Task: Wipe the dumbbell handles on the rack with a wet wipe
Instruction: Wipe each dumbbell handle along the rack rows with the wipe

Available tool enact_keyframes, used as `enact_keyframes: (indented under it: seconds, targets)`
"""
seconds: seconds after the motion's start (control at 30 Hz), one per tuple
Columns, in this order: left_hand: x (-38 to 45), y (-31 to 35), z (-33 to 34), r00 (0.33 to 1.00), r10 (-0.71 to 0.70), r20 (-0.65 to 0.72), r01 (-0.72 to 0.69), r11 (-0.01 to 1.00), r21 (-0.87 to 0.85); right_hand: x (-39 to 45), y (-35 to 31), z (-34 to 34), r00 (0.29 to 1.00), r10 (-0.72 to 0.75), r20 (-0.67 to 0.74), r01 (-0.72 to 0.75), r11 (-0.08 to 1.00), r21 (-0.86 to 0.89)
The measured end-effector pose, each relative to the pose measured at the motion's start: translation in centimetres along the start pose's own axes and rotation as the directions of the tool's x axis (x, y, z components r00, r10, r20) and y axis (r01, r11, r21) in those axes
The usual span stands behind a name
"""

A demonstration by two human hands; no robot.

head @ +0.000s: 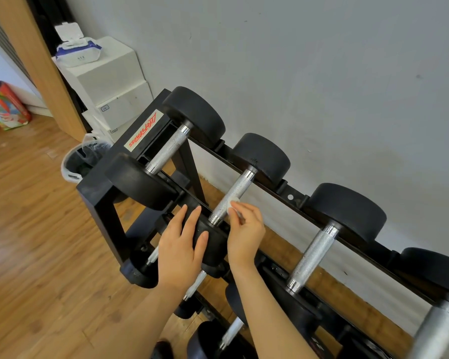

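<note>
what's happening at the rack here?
A person is wiping dumbbell handles. The right hand pinches a small white wipe against the knurled handle of the second dumbbell on the top row. The left hand rests flat on that dumbbell's near head, steadying it. An open wet-wipe pack sits on white boxes beyond the rack.

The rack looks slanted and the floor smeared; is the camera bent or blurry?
Head view: wide-angle lens tilts and bows the rack; floor at lower left is blurred, as is the nearest handle at right. Both hands, left hand and right hand, and the wipe stay sharp; light is soft, without glare.
</note>
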State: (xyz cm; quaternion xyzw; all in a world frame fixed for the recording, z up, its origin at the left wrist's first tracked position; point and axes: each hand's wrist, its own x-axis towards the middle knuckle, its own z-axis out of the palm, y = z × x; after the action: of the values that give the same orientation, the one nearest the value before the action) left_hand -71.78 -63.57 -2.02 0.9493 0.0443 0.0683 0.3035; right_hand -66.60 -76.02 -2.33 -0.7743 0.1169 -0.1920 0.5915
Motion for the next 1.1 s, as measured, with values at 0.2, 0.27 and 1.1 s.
enact_keyframes:
  seconds: [0.2,0.27,1.1]
  targets:
    - [0.0,0.1,0.1,1.0,-0.016,0.003,0.016,1.0,0.023,2.7,-0.6,0.1,0.99,0.071,-0.12,-0.063,0.995,0.071]
    - [-0.1,0.1,0.1,1.0,-0.018,0.002,0.018,1.0,0.023,2.5,-0.6,0.2,0.992,0.074,-0.107,-0.067,0.995,0.073]
    - [0.1,0.4,0.1,1.0,-0.026,-0.015,0.026,1.0,0.015,1.1,-0.8,-0.8,0.981,0.19,0.041,-0.191,0.981,0.038]
